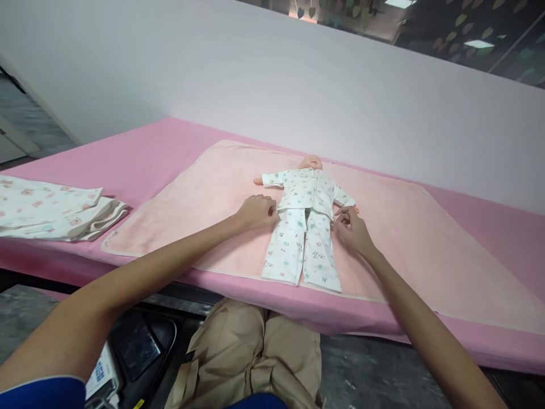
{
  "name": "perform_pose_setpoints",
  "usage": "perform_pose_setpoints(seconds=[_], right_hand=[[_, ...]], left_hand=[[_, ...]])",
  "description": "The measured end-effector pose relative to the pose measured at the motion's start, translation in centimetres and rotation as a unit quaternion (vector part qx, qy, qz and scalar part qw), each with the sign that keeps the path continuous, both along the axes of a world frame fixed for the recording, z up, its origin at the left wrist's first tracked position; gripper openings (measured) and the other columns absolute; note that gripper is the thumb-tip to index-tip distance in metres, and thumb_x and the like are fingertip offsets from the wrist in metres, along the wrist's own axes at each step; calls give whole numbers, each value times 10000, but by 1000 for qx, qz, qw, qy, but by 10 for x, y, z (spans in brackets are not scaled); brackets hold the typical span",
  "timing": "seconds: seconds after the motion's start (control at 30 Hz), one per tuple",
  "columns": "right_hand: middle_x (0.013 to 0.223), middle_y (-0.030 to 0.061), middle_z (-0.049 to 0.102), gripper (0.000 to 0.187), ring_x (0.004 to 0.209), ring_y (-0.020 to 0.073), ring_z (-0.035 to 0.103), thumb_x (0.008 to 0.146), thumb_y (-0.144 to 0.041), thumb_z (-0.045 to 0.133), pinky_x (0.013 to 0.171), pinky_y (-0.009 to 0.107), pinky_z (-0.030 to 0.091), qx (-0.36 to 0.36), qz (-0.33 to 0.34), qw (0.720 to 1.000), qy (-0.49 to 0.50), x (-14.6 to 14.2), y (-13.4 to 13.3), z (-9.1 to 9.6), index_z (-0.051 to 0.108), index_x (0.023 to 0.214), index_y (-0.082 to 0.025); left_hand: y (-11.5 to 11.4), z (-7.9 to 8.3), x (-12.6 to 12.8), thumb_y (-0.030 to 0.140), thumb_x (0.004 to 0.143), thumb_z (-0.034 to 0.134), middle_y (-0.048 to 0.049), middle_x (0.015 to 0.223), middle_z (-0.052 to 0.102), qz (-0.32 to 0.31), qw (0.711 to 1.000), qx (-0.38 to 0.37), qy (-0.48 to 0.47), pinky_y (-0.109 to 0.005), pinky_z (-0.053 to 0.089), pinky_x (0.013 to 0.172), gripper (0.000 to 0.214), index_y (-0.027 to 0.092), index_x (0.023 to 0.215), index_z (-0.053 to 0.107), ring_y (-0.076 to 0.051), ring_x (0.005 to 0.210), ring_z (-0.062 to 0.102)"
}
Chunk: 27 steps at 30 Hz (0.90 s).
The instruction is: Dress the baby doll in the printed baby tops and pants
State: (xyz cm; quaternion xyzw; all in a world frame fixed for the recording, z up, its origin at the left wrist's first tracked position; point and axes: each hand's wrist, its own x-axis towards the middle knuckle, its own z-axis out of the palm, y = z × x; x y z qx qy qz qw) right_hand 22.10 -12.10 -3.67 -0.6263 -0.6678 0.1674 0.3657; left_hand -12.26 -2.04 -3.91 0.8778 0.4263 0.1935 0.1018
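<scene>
A baby doll [314,162] lies on its back, its head toward the wall and arms spread. It wears a white printed shirt [303,190], and matching white pants [286,247] lie flat below, their top under the shirt hem. My left hand [258,212] is closed in a pinch at the left side of the pants' waist, by the hem. On the opposite side, my right hand [352,228] pinches the right edge of the waist, near the doll's hand. Exactly which cloth layer sits between the fingertips is partly hidden.
Under the doll is a peach blanket [204,193] on a pink padded table [140,147]. Folded printed cloths [51,207] lie at the left. A white wall [255,74] bounds the back. Below the front edge, a dark tablet-like device [138,343] rests beside my legs.
</scene>
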Motion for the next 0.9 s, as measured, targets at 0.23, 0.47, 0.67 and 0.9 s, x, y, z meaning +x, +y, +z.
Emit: perform_pose_setpoints(seconds=[0.23,0.47,0.67,0.9], right_hand=[[1136,75,743,312,953,227,665,929,-395,685,823,370,540,71,-6,997,21,-1,55,34,696,1202,-244],[1281,117,657,359,952,210,651,929,-246,656,986,419,555,30,53,993,-99,-25,134,67,724,1281,-212],[1148,89,698,166,913,218,613,963,-304,681,883,403,547,-38,51,993,-98,-20,147,64,718,1101,-220],[882,-16,607,358,728,160,519,904,-512,815,650,299,475,-39,90,990,102,-3,158,34,611,1067,-267]], left_hand=[[33,42,40,319,934,592,-94,1167,747,3,985,3,-170,-410,516,984,118,222,1000,600,-284,1125,681],[88,81,113,253,899,643,-32,727,589,-9,977,-154,-145,-332,431,704,276,233,698,455,-198,751,584],[107,77,118,281,846,680,11,620,339,-67,965,-225,-119,-351,260,626,436,231,617,313,-150,594,317],[135,54,109,312,832,736,-24,788,568,-106,938,-282,-172,-326,353,637,147,216,792,632,-152,661,477]])
